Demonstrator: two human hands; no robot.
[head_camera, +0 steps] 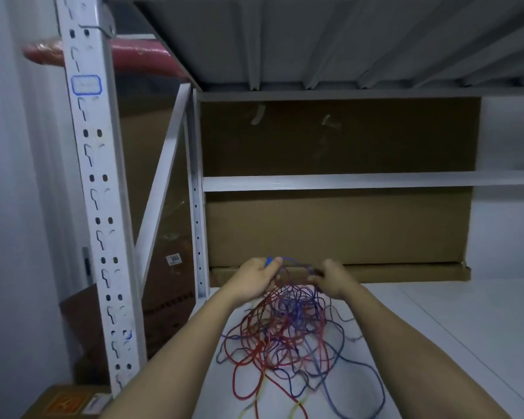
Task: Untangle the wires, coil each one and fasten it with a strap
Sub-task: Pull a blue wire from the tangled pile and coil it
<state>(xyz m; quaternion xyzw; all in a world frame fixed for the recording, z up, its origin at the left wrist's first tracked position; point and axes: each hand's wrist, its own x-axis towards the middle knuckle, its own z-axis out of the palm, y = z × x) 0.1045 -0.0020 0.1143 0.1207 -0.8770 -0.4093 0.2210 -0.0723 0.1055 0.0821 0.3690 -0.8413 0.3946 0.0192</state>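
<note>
white metal shelf [466, 328] carries a flat cardboard box [339, 225] at the back and a tangle of red, blue and yellow wires [288, 337] in front. left hand [254, 278] pinches a blue wire end, right hand [330, 279] grips strands, both lifting the tangle's top.

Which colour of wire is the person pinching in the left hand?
The blue wire: the left hand pinches its bright end. Red wires and a yellow wire lie on the shelf.
</note>
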